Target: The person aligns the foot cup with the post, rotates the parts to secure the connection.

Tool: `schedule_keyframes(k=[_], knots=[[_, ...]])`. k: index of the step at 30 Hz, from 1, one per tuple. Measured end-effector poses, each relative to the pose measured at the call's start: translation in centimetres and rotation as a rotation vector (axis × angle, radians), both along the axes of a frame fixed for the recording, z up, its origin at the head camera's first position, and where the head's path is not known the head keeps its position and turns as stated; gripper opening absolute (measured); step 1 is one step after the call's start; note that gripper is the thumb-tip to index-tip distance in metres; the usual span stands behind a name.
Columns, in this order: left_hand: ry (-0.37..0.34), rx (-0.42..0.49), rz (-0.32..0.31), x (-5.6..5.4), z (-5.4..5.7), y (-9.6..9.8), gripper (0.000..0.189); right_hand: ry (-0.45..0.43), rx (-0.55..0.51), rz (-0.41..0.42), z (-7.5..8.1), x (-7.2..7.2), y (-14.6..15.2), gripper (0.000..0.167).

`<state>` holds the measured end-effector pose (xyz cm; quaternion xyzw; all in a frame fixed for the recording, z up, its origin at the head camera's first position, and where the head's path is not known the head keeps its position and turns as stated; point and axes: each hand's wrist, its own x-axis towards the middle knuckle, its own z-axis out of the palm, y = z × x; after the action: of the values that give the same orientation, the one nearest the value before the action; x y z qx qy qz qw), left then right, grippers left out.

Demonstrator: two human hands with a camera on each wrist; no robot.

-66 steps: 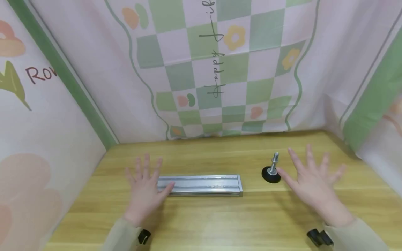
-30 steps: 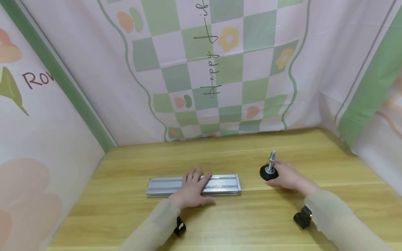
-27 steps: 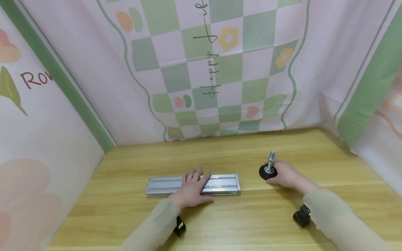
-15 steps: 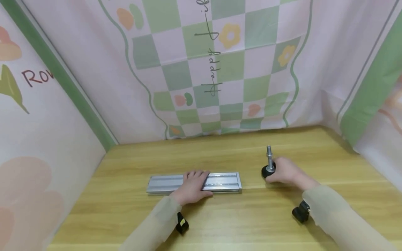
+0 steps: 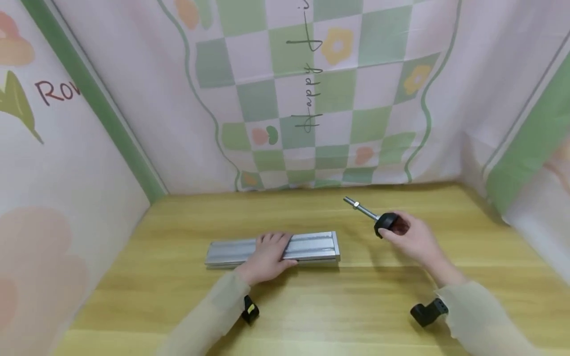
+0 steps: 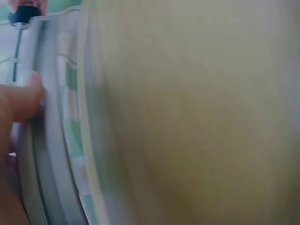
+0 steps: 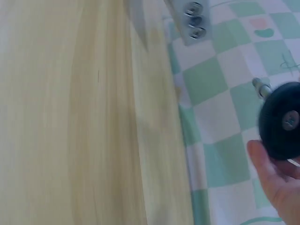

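Note:
My left hand (image 5: 266,257) grips the silver aluminium profile (image 5: 311,245) near its middle, thumb on the near side and fingers over the far side. The profile's right end looks slightly raised off the table. In my right hand (image 5: 414,238) is a levelling foot, its black round base (image 5: 385,222) pinched between thumb and fingers. Its threaded stud (image 5: 366,211) with a nut points up and left, toward the profile. The right wrist view shows the base's underside (image 7: 281,123) and the profile's end face (image 7: 194,21) with several round holes.
The wooden table (image 5: 294,316) lies under both hands. Behind it hangs a checked curtain (image 5: 294,143), with more cloth (image 5: 58,173) at the left and right. A black wrist camera (image 5: 428,312) sits under the right wrist, another (image 5: 251,309) under the left.
Both hands moved in from an open spread. The left hand took hold of the profile and raised it a little. The right hand picked up the levelling foot and tipped its stud leftward.

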<state>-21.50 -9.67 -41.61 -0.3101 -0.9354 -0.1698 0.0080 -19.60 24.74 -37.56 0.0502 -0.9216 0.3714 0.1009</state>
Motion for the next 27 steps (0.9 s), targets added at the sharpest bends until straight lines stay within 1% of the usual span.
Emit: schedule_keyframes(k=[1, 3, 5, 7, 9, 12, 15, 18, 20, 22, 24, 27], knots=[[0.011, 0.013, -0.002, -0.1, 0.2, -0.2, 0.066, 0.012, -0.074, 0.001, 0.1, 0.1, -0.1, 0.047], [0.037, 0.043, -0.015, -0.2, 0.8, -0.4, 0.066, 0.038, -0.267, 0.010, 0.2, 0.3, -0.4, 0.038], [0.066, 0.070, -0.028, -0.3, 1.2, -0.8, 0.065, 0.075, -0.490, 0.043, 0.4, 0.5, -0.7, 0.029], [0.094, 0.098, -0.042, -0.3, 1.7, -1.1, 0.065, 0.090, -0.709, 0.097, 0.8, 0.5, -1.0, 0.024], [0.126, 0.126, -0.059, -0.3, 2.2, -1.4, 0.065, 0.093, -0.838, 0.122, 1.3, 0.7, -1.4, 0.024], [0.163, 0.148, -0.077, -0.3, 2.7, -1.9, 0.064, 0.094, -0.964, 0.169, 2.1, 1.2, -2.2, 0.030], [0.193, 0.160, -0.089, -0.2, 3.0, -2.4, 0.062, 0.098, -1.092, 0.223, 2.9, 1.5, -3.0, 0.037], [0.217, 0.186, -0.109, -0.1, 3.1, -2.8, 0.061, 0.119, -1.235, 0.307, 3.3, 1.5, -3.5, 0.040], [0.245, 0.185, -0.127, 0.0, 3.2, -2.9, 0.060, 0.128, -1.319, 0.370, 3.4, 1.5, -3.8, 0.042], [0.268, 0.190, -0.144, 0.2, 3.2, -3.0, 0.059, 0.148, -1.347, 0.433, 3.4, 1.7, -4.1, 0.043], [0.288, 0.189, -0.154, 0.6, 3.1, -3.0, 0.059, 0.144, -1.353, 0.470, 3.4, 1.9, -4.3, 0.044], [0.301, 0.202, -0.151, 1.4, 2.7, -3.1, 0.058, 0.122, -1.309, 0.474, 3.5, 2.2, -4.7, 0.045]])
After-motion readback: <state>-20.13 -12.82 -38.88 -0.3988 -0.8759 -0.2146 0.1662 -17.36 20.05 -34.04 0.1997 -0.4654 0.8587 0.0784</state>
